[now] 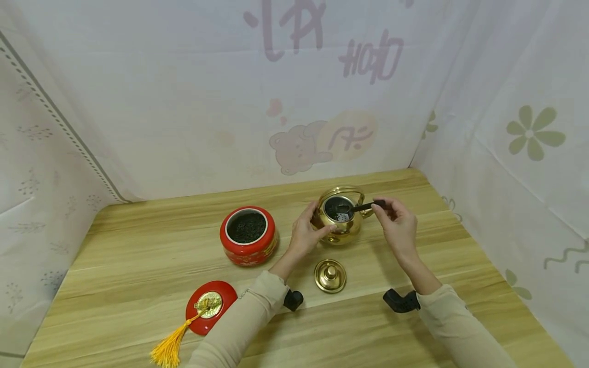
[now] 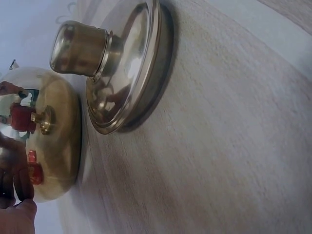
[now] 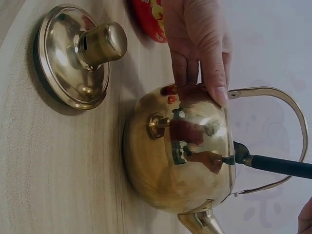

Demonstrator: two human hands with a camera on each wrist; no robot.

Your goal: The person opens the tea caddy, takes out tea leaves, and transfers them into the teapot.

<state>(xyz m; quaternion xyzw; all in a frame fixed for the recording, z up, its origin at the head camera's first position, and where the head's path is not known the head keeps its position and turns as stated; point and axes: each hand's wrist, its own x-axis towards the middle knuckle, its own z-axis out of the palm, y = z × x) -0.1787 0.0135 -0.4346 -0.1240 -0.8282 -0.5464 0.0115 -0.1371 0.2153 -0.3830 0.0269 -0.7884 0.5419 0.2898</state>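
Note:
A shiny gold teapot stands uncovered on the table, its arched handle raised. My left hand steadies it from the left, thumb on the front near the rim and fingers around the side. Between thumb and fingers, my right hand pinches a spoon with a black handle. The spoon's head dips into the pot's mouth, where dark contents and a pale perforated patch show. In front of the pot lies its gold lid, knob up. Only the fingertips of the right hand enter the right wrist view.
Left of the pot is a red jar with a white rim, filled with dark tea leaves. Nearer the front lies its red lid with a gold medallion and a yellow tassel. Printed cloth walls the wooden table.

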